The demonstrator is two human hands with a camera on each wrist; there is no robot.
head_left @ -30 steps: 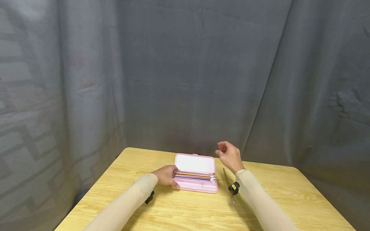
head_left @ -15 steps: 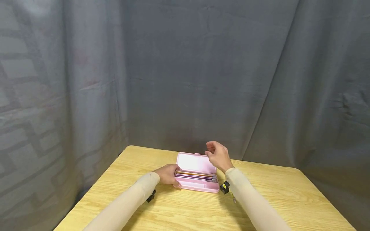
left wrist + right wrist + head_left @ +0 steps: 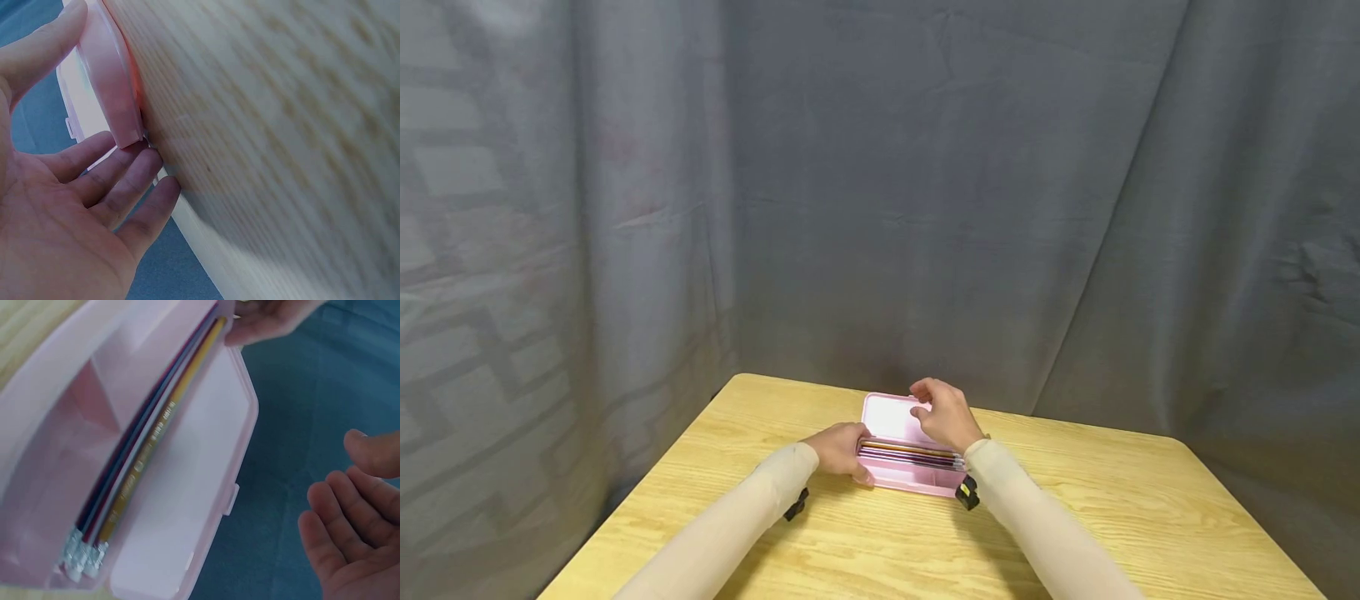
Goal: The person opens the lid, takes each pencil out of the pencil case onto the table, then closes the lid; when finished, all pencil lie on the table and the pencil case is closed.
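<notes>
Swung leftward since the earlier frame, the right hand point(image 3: 946, 414) hovers loose-fingered, holding nothing, over the far long edge of the open pink plastic pencil case point(image 3: 891, 417), whose near-left end the left hand point(image 3: 838, 448) steadies with relaxed fingers on the wooden surface point(image 3: 1112, 517).

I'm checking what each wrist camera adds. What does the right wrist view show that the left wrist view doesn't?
Only the right wrist view shows the pencils lying in the tray and the right hand, open beside the lid and holding nothing. Only the left wrist view shows the wooden table and the left hand's fingers against the case's end. Both show the open pink pencil case and the left hand.
</notes>
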